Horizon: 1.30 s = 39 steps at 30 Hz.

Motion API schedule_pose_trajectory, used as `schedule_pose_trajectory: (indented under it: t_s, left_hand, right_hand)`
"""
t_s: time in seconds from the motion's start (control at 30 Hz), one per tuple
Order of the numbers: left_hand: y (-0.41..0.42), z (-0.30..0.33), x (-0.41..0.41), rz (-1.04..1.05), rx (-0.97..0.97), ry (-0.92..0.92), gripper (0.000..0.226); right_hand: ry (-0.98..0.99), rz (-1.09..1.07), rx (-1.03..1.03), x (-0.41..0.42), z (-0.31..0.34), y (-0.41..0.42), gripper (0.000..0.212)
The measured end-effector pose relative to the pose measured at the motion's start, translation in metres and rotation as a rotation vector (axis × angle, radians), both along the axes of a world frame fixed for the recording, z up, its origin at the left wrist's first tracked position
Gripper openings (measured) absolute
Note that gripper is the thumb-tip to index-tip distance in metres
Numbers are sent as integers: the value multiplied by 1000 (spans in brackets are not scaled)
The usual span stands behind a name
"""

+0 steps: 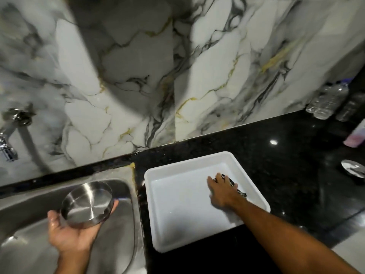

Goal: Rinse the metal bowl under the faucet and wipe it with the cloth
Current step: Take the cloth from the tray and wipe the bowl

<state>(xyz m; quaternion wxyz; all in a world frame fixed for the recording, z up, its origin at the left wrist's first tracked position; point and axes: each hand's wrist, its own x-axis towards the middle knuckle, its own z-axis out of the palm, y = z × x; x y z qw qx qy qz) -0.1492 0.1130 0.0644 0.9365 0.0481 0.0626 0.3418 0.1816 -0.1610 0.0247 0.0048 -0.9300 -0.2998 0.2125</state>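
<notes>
Am cradling metal bowl (87,205) in left hand (69,232) over sink (122,224); right hand (223,189), fingers spread, reaching into white tray (177,224) beside sink. Wiping stage likely; cloth needed.

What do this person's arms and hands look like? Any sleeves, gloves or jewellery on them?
Both forearms are bare as far as the picture shows: no sleeve reaches into view. The left hand wears no glove, and no ring or watch shows on it. The right hand is also ungloved; something dark sits at its fingers, but I cannot tell whether it is worn or just lies beneath them.
</notes>
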Motion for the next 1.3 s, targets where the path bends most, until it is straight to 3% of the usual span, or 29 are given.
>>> schedule_pose_trajectory:
  t_s: [0.07,0.23,0.53,0.67,0.73,0.8,0.87,1.0,1.1,1.2,1.3]
  left_hand:
    - [7,-2,19,147,120,231,64]
    - [-15,11,55,43,69,401,62]
    - [-65,4,125,-170,91,348,57]
    - [-87,-7,159,-314,60,359,64]
    - [-103,-12,175,-389,29,391,74]
    - [-120,-14,188,-477,5,390,83]
    - [-132,-18,196,-551,-1,387,79]
    - [-143,-16,204,-604,48,403,63]
    - [-126,-3,195,-583,89,379,68]
    - [-81,14,165,-443,144,243,71]
    - [-42,38,133,-374,180,258,65]
  right_hand:
    - [26,-1,8,5,-15,-18,67]
    - [-72,-120,62,-4,-25,-21,69]
    - [-62,-117,-74,9,-12,-22,60]
    - [40,-144,180,26,14,-41,47]
    - [150,-301,387,26,27,-50,54]
    - [191,-423,578,21,38,-53,46]
    - [198,-469,722,10,50,-50,39]
    - [148,-474,835,-19,82,-32,55]
    - [16,-302,839,-48,110,8,65]
    - [-116,73,732,-93,136,74,75]
    - [-216,393,589,-128,142,129,75]
